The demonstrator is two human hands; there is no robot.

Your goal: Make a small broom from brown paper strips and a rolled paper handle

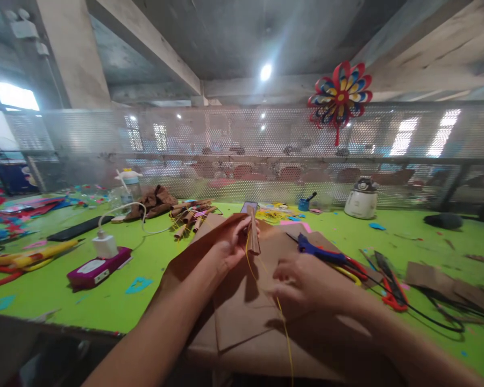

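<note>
My left hand [237, 242] is closed around a narrow folded strip of brown paper [254, 236], held upright over the table. A thin yellow string [283, 317] runs from this paper past my right hand [296, 282] and down over the table's front edge. The fingers of my right hand are curled beside the string; motion blur hides whether they pinch it. Beneath both hands lie large sheets of brown paper [242, 322]. Blue-handled scissors [326, 253] rest on the paper just beyond my right hand.
Red-handled pliers [393, 285] and brown paper pieces [447, 285] lie at right on the green table [157, 306]. A purple power strip [99, 267] with a white charger [105, 244] sits left. Rolled brown paper bundles [191, 215] and a white jug [361, 200] stand farther back.
</note>
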